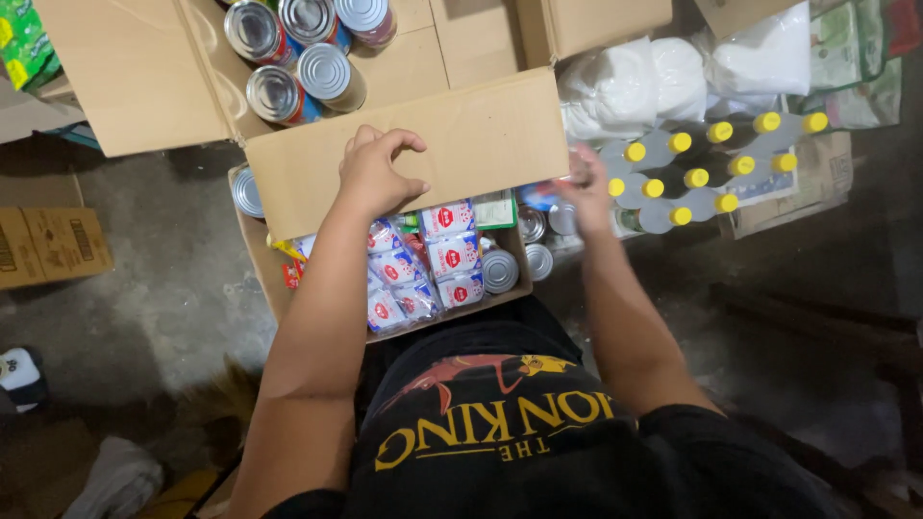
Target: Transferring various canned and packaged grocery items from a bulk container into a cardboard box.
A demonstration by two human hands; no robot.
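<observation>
Fingers curled, the left hand rests on the brown cardboard flap at centre frame, above the open box of white packets. Right hand, blurred, reaches toward yellow-capped bottles at upper right; its grip I cannot tell.

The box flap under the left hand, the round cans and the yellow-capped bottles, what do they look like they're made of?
Box flap: plain brown cardboard, matte, with a creased fold. Left hand rests on its edge. Cans: metal, judging by shiny ribbed silver lids. Bottles: probably clear plastic with glossy yellow plastic caps, though glass can't be excluded.
</observation>
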